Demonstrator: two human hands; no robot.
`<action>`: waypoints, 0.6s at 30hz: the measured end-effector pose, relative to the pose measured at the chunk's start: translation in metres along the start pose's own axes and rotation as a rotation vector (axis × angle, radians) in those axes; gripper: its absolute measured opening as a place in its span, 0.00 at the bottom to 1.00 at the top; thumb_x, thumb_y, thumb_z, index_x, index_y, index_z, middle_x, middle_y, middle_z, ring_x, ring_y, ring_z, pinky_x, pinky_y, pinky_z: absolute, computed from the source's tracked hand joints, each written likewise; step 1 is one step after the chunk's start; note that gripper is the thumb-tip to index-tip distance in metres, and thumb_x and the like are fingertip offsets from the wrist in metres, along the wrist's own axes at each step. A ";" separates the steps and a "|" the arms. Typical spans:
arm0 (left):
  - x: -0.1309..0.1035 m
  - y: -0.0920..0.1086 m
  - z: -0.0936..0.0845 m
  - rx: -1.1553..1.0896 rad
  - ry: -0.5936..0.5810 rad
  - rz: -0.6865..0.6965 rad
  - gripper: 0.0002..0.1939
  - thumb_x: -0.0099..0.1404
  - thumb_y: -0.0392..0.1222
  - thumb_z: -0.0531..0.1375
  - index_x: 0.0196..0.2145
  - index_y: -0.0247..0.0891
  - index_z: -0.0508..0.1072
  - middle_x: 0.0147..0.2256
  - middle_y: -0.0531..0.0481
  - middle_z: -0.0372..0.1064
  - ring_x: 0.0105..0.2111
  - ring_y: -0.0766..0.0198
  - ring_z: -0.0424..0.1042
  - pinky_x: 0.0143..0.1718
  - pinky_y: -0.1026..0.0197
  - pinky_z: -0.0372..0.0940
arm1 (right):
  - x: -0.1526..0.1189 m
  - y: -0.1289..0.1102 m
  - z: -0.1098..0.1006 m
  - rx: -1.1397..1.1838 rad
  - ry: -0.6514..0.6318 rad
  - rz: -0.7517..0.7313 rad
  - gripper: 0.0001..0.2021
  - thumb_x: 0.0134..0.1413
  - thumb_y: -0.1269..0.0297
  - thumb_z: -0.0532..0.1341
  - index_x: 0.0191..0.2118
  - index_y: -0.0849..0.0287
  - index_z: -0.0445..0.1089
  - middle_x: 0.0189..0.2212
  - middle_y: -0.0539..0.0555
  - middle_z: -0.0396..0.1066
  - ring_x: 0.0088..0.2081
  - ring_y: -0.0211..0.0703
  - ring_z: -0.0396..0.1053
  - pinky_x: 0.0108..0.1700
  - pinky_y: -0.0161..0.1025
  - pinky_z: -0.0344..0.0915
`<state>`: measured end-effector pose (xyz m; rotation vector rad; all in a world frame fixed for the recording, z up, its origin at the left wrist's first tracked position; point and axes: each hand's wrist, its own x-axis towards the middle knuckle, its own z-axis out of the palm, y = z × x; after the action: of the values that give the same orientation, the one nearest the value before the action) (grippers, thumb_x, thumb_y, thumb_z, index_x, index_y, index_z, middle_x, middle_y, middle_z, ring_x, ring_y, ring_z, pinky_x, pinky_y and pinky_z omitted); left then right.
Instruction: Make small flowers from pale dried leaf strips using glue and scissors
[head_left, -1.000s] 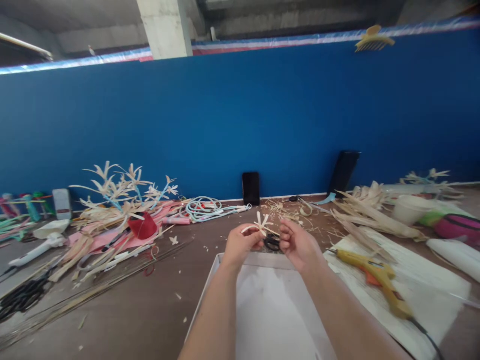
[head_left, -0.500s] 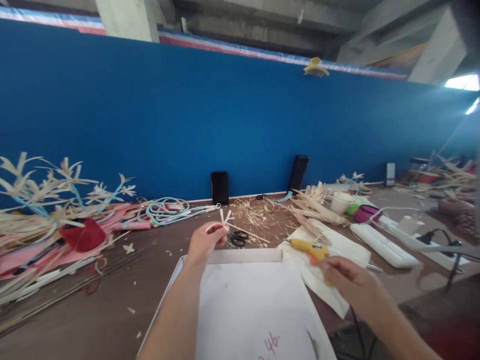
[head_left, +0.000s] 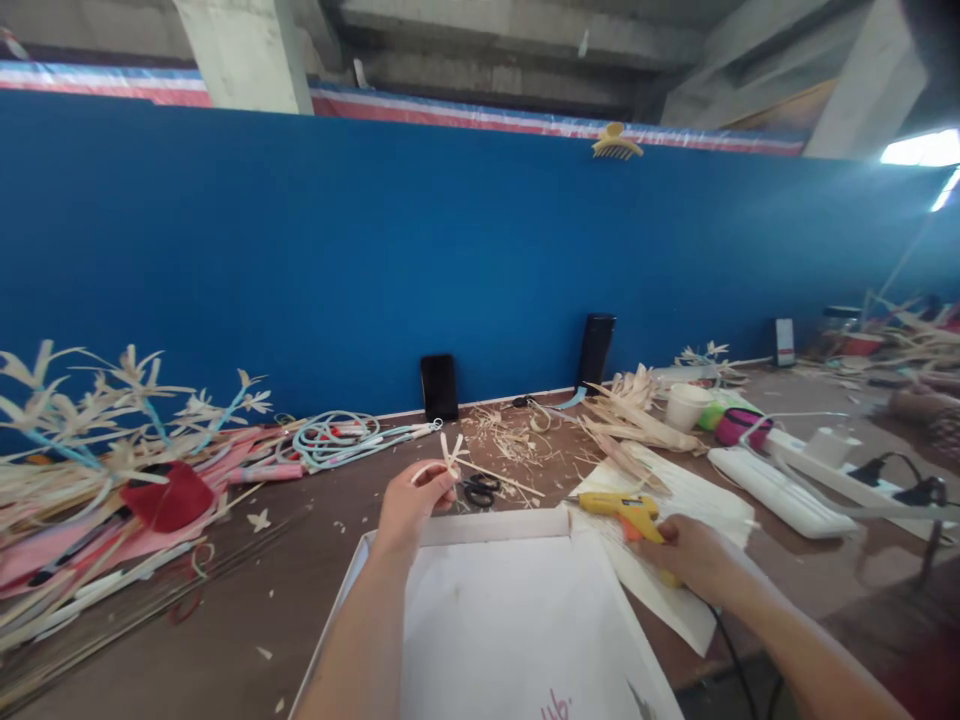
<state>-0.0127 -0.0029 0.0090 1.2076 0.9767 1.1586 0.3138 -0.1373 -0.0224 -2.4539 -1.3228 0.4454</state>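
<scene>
Between the thumb and fingers of my left hand (head_left: pixel 420 495), closed in a pinch, is a small flower of pale straw-like strips (head_left: pixel 452 455), its petals spread upward. My right hand (head_left: pixel 690 555) is closed around the handle of a yellow hot glue gun (head_left: pixel 622 508). The gun lies low over a whitish sheet (head_left: pixel 712 490), nozzle pointing left, with an orange trigger; part of its handle is hidden by my fingers. Just behind my left hand, black scissors (head_left: pixel 480 489) rest on the table. Below both hands is a shallow white box lid (head_left: pixel 495 620).
At left are finished pale flowers on blue stems (head_left: pixel 154 410), a red object (head_left: pixel 169 497) and a coiled light-blue cord (head_left: pixel 337 440). A phone (head_left: pixel 439 388) leans on the blue partition. To the right stand a white cup (head_left: pixel 686 407) and a power strip (head_left: pixel 847 475); the gun's black cable hangs down.
My right hand has closed in further around the glue gun's handle. My left hand keeps its pinch on the flower. The whole view has shifted slightly.
</scene>
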 end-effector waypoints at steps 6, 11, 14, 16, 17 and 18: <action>0.000 -0.002 0.003 -0.048 -0.008 -0.032 0.15 0.45 0.46 0.66 0.30 0.35 0.74 0.26 0.52 0.68 0.21 0.74 0.63 0.22 0.71 0.60 | -0.016 -0.004 -0.019 0.612 -0.065 0.075 0.18 0.37 0.47 0.62 0.19 0.57 0.60 0.14 0.46 0.55 0.19 0.36 0.57 0.21 0.35 0.58; 0.000 -0.004 0.005 -0.088 -0.001 -0.042 0.16 0.44 0.46 0.67 0.30 0.35 0.74 0.27 0.51 0.69 0.21 0.74 0.63 0.21 0.71 0.58 | -0.045 -0.034 -0.028 0.943 -0.181 0.141 0.13 0.34 0.58 0.66 0.26 0.57 0.65 0.19 0.46 0.59 0.21 0.34 0.58 0.25 0.32 0.63; -0.001 -0.004 0.007 -0.109 0.004 -0.049 0.17 0.43 0.47 0.67 0.29 0.34 0.74 0.27 0.50 0.70 0.20 0.74 0.63 0.20 0.71 0.57 | -0.055 -0.048 -0.019 1.061 -0.277 0.107 0.15 0.32 0.61 0.68 0.30 0.57 0.67 0.19 0.45 0.59 0.20 0.33 0.59 0.23 0.30 0.61; -0.001 -0.003 0.007 -0.119 0.009 -0.057 0.17 0.42 0.47 0.67 0.29 0.34 0.73 0.27 0.50 0.70 0.20 0.74 0.62 0.20 0.71 0.56 | -0.059 -0.058 -0.012 1.135 -0.343 0.088 0.19 0.32 0.62 0.68 0.36 0.56 0.68 0.19 0.46 0.59 0.20 0.33 0.59 0.21 0.30 0.59; -0.001 -0.003 0.006 -0.121 0.005 -0.061 0.17 0.43 0.47 0.67 0.29 0.34 0.73 0.27 0.50 0.70 0.20 0.75 0.62 0.20 0.71 0.56 | -0.061 -0.063 -0.010 1.177 -0.362 0.085 0.20 0.32 0.62 0.68 0.37 0.55 0.68 0.20 0.46 0.60 0.20 0.33 0.60 0.22 0.29 0.59; 0.000 -0.003 0.006 -0.124 -0.002 -0.064 0.17 0.43 0.47 0.67 0.29 0.34 0.73 0.27 0.50 0.70 0.20 0.75 0.62 0.20 0.72 0.56 | -0.063 -0.069 -0.008 1.217 -0.368 0.083 0.20 0.32 0.62 0.68 0.38 0.54 0.69 0.21 0.47 0.61 0.21 0.33 0.60 0.23 0.30 0.60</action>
<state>-0.0066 -0.0040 0.0065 1.0711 0.9220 1.1502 0.2328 -0.1557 0.0212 -1.4110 -0.6620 1.2933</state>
